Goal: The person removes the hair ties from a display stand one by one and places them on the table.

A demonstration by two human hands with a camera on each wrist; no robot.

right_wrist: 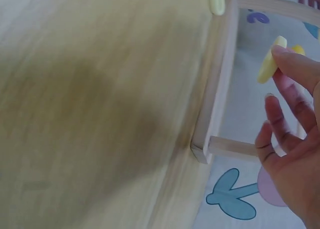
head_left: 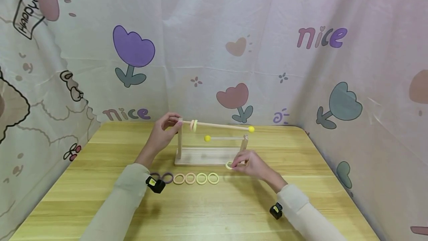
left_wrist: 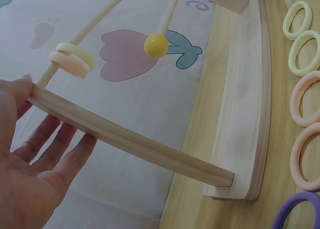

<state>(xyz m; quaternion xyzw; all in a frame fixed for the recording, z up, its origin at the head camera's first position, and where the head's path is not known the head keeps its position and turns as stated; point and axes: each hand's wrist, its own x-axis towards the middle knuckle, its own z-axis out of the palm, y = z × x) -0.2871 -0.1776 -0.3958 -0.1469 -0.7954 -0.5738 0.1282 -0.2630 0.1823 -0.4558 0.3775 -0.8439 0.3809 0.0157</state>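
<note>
A wooden stand (head_left: 200, 156) has an upper rod (head_left: 222, 125) ending in a yellow ball (head_left: 251, 129) and a lower rod (head_left: 227, 138) with its own yellow ball (left_wrist: 156, 46). My left hand (head_left: 164, 131) grips the top of the left post (left_wrist: 130, 134), thumb on one side and fingers on the other. Near that post, a peach ring (left_wrist: 68, 65) and a pale yellow ring (left_wrist: 76, 55) hang on the upper rod. Between thumb and fingertips, my right hand (head_left: 252, 164) pinches another pale yellow ring (right_wrist: 269, 66), in front of the stand's right end.
In front of the stand a row of rings lies flat on the wooden table (head_left: 214, 211): purple (head_left: 167, 177), peach (head_left: 179, 179) and pale yellow (head_left: 213, 178). The left sleeve is close to the purple end. A patterned cloth (head_left: 200, 47) hangs behind the table.
</note>
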